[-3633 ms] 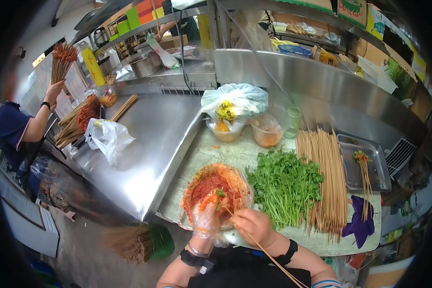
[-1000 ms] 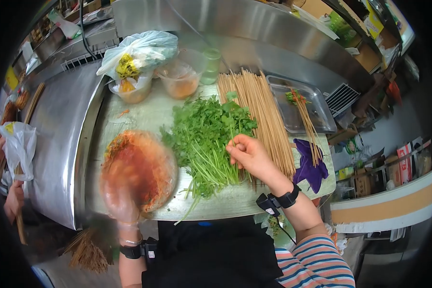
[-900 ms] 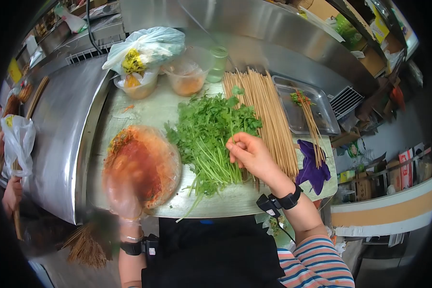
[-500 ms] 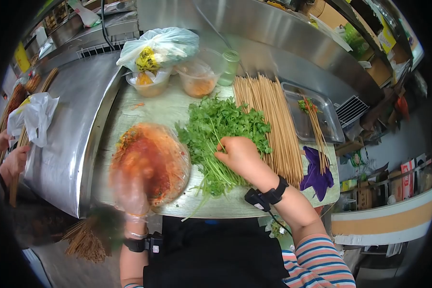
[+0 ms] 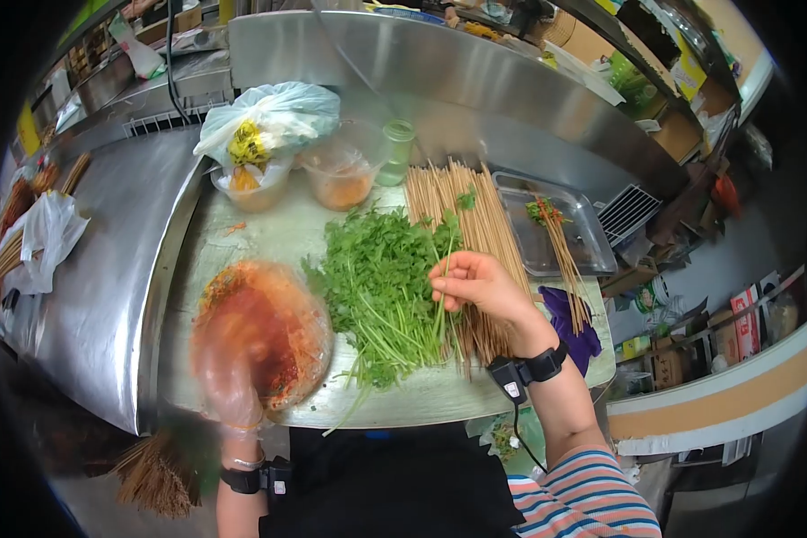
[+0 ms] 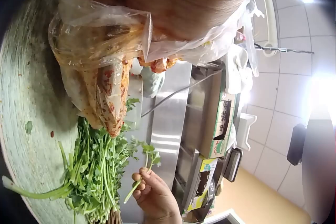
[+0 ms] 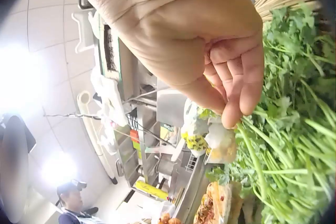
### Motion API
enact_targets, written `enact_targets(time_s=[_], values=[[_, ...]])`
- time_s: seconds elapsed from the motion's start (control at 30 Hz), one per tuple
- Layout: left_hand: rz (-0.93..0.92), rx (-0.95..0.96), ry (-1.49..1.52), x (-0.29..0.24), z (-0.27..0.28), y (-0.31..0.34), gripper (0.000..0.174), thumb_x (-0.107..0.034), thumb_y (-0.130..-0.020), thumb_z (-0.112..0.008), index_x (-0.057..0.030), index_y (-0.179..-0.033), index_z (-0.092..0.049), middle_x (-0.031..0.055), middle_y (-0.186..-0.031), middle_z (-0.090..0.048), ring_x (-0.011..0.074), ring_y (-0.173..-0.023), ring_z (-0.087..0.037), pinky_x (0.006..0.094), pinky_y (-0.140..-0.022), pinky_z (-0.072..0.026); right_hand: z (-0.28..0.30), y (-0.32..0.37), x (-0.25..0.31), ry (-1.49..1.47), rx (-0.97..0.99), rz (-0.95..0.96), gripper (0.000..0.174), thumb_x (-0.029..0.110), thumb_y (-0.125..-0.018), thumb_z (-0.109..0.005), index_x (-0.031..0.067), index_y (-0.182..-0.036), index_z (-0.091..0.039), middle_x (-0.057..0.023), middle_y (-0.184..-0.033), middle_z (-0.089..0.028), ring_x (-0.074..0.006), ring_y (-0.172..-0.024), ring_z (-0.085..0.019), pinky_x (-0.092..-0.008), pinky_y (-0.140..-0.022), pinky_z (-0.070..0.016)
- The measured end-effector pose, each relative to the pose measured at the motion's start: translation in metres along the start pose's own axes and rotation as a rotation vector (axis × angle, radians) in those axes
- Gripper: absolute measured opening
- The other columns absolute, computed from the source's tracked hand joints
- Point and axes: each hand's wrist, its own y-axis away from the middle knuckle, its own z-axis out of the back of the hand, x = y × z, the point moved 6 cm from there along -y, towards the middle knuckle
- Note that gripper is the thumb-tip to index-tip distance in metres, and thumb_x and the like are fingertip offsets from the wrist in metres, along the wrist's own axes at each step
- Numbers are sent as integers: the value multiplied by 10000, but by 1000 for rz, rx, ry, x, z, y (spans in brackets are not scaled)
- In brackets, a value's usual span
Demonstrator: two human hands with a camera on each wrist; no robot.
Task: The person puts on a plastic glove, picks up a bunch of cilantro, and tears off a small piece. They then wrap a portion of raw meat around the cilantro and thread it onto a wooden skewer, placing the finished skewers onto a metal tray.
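Observation:
In the head view my right hand is over the right edge of a heap of coriander. Its thumb and fingertips pinch a coriander sprig, whose leafy top shows in the left wrist view. My left hand, in a clear plastic glove, is blurred at the near left side of a plastic-lined bowl. Red chilli paste fills that bowl. The fingers of this hand blend into the paste, and I cannot tell how they lie.
Bare wooden skewers lie right of the coriander. Further right, loaded skewers rest across a metal tray and a purple cloth. Two plastic tubs and a tied bag stand behind. A steel counter adjoins on the left.
My right hand has gone from the board's rear to the coriander, and just now drawn a sprig up and rightward from the heap. My left hand stays at the bowl. The head view has shifted.

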Motion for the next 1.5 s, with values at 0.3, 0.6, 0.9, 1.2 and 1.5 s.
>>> enact_targets(time_s=[0.3,0.6,0.9,1.2,1.5], values=[[-298,205,-326,-26,-16,-2,298,20,-836,-575,51,-1132,-570,144,-1031,-646,212,-931,-631,326,-811,-509,-31,15,10,637,46,94,234,194,-916,-547,7,-811,-640,-64,-622,-628,-188,-561,-593,-349,-556,-462],[-808,459,-732,-104,-92,14,221,-45,-626,-698,-67,-840,-647,94,-805,-603,295,-691,-604,384,-583,-496,-122,42,55,765,201,528,175,176,-864,-633,15,-798,-615,-102,-638,-599,-250,-565,-577,-357,-544,-446],[516,538,389,-46,-77,25,248,-40,-871,-602,47,-1102,-627,50,-841,-639,107,-703,-591,248,-621,-499,-111,44,40,229,156,229,153,113,-806,-727,20,-794,-605,24,-615,-533,-35,-567,-468,-211,-519,-383],[463,445,401,-36,-64,21,234,8,-844,-622,57,-1073,-609,85,-922,-652,149,-767,-628,276,-679,-534,-125,37,37,354,191,513,187,70,-776,-724,-19,-899,-614,-46,-839,-550,-91,-617,-527,-220,-556,-426],[278,386,135,-26,-53,30,137,44,-803,-627,28,-939,-625,65,-872,-646,141,-745,-614,276,-667,-509,-134,28,18,-276,146,270,116,2,-795,-680,1,-899,-630,-10,-865,-558,-53,-708,-550,-207,-641,-472]])
